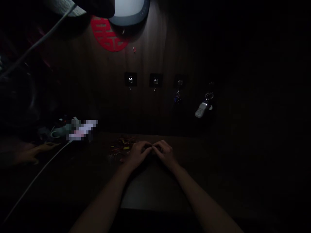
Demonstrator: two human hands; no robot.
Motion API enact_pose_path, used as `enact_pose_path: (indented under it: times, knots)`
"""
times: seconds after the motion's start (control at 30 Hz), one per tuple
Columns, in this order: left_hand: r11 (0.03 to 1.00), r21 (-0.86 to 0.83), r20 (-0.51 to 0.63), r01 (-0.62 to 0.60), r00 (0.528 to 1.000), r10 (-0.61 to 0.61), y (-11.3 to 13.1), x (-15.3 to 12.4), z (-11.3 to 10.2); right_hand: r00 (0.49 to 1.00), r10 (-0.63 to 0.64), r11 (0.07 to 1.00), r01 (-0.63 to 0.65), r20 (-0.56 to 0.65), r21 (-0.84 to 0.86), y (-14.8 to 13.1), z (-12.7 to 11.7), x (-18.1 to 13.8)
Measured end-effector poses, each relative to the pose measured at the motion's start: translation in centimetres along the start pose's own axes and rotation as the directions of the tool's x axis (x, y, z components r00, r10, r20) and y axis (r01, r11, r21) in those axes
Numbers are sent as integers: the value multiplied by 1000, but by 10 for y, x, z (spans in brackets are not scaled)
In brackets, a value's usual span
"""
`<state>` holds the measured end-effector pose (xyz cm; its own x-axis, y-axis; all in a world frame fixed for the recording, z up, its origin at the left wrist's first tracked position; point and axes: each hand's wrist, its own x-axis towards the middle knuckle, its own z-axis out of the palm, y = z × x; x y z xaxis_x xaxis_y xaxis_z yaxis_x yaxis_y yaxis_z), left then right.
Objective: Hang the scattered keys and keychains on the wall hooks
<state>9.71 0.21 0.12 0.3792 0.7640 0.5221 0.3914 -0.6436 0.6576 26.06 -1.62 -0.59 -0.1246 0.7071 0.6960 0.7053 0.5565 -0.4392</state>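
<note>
The scene is very dark. My left hand (137, 154) and my right hand (165, 152) meet at the middle of a dark table (218, 168), fingertips pinched together around something tiny that I cannot make out. Both hands have curled fingers. Just left of my left hand lies a small heap of coloured bits (121, 147), yellow, red and orange. Both forearms reach in from the bottom edge.
A white cable (36, 176) runs across the table's left side towards a blurred bright object (82, 129). On the dark wall behind hang hooks (130, 79) and a key fob (202, 110). A red paper cutout (107, 35) and a lit lamp (128, 11) are above.
</note>
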Motion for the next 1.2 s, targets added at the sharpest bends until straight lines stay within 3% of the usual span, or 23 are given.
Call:
enact_pose_path:
  times: [0.33, 0.47, 0.57, 0.7, 0.87, 0.93, 1.2]
  knots:
    - [980, -160, 12, 122, 993, -122, 1, 0, 0, 999, 4, 1000, -3, -45, 27, -2, 1, 0]
    - [943, -291, -42, 159, 983, -178, -1, 4, 0, 998, 12, 1000, -11, -69, 19, 1, 0, 0]
    - [871, -458, -97, 181, 963, -252, -2, 8, -4, 993, 50, 999, -50, -110, 5, 6, -2, 2]
    - [715, -652, -56, 250, 925, -375, -1, 10, -9, 969, 166, 984, -175, -181, -37, 19, -7, 2]
    - [593, -772, -46, 227, 911, -409, -4, 10, -10, 893, 331, 914, -383, -305, -131, 51, -15, -3]
    - [584, -782, -60, 217, 907, -416, -5, 10, -9, 870, 369, 888, -434, -327, -152, 65, -16, -6]
    - [683, -706, -159, 189, 897, -413, 9, 33, -16, 878, 411, 874, -456, -244, -168, 85, -9, -11]
